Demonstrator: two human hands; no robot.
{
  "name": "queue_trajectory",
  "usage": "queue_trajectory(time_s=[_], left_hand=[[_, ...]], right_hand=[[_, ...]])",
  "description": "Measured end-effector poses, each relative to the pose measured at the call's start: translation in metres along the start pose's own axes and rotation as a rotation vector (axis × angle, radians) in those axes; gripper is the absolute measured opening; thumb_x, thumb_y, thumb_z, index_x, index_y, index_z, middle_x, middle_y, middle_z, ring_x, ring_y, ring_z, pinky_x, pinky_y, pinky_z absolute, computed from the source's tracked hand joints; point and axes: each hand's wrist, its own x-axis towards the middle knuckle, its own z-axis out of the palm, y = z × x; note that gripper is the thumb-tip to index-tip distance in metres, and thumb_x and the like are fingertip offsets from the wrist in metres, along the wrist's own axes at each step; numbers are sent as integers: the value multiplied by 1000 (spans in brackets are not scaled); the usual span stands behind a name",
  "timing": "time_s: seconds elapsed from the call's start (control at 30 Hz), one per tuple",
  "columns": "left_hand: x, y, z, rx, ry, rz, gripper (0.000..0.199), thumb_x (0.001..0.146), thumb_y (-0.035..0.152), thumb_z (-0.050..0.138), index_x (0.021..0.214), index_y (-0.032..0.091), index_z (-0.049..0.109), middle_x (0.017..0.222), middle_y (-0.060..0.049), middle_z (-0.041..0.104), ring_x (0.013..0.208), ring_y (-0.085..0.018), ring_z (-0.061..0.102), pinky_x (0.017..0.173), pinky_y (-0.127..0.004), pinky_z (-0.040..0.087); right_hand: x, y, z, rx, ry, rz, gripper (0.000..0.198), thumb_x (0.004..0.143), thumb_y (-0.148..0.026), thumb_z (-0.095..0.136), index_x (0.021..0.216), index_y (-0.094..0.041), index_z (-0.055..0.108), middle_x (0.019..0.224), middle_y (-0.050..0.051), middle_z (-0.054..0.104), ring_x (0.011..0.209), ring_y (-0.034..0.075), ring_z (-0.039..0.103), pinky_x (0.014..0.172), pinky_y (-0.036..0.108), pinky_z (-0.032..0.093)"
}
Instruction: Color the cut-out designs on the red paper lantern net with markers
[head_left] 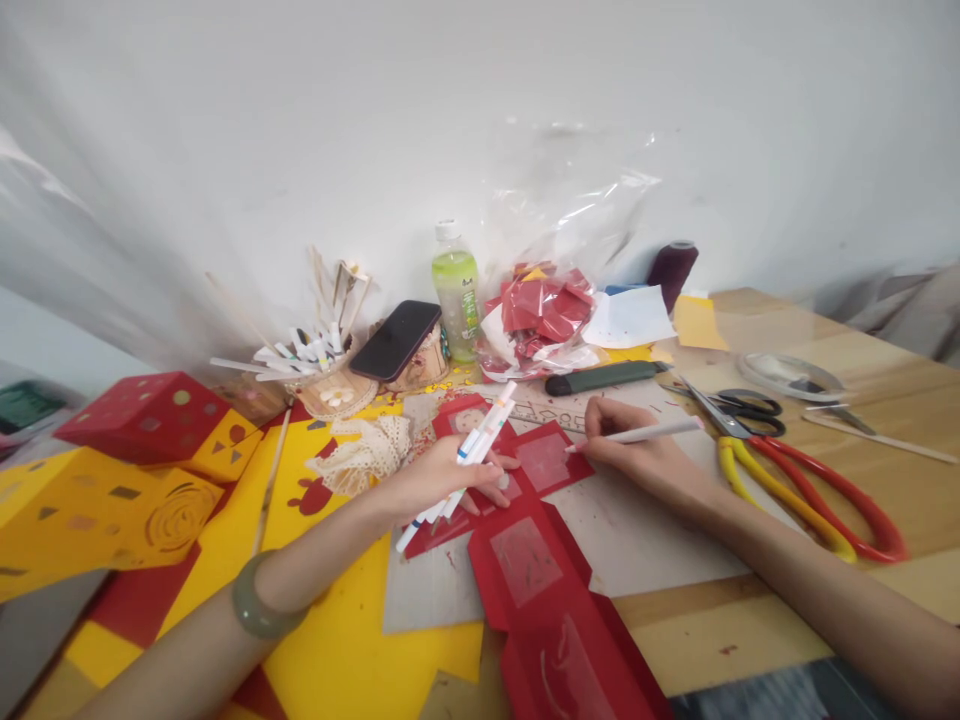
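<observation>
A: Nearest you, the card runs from the bottom of your view up under your left hand. It looks thin and light, likely stiff across each panel but quick to bend at the folds.

B: Its clear patches look glossy, so expect them to be slippery. Take hold by the plain red borders; the narrow side tabs probably crease easily.

A: Farther in, your left hand holds a bundle of white pens, with fingertips resting on the card's middle. The pens look light, smooth and apt to roll.

B: And your right hand pinches a single pen near its tip.

A: That tip is at the patch on the card's right flap, though you cannot tell whether it touches. So the card is beneath your left hand and just left of your right.

B: Past your left hand, the card's far flap lies over the grey board.
</observation>
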Motion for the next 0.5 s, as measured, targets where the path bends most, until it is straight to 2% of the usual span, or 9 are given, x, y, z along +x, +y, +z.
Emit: queue_trajectory(time_s=[0.2, 0.5], left_hand=[[0, -1, 0, 10, -5, -2, 24, 71, 33, 61, 81, 12, 55, 118, -15, 54, 73, -16, 65, 48, -17, 43], [-1, 2, 1, 9, 5, -11, 23, 72, 33, 61, 79, 11, 55, 117, -16, 54, 70, -15, 65, 48, -17, 43]], right_hand=[[0, 0, 1, -62, -50, -39, 19, 67, -19, 51, 56, -20, 36, 53, -5, 38, 52, 10, 34, 48, 23, 27], [1, 4, 2, -52, -61, -6, 20, 67, -18, 51, 56, -20, 34, 52, -6, 36, 52, 10, 34, 48, 23, 27]])
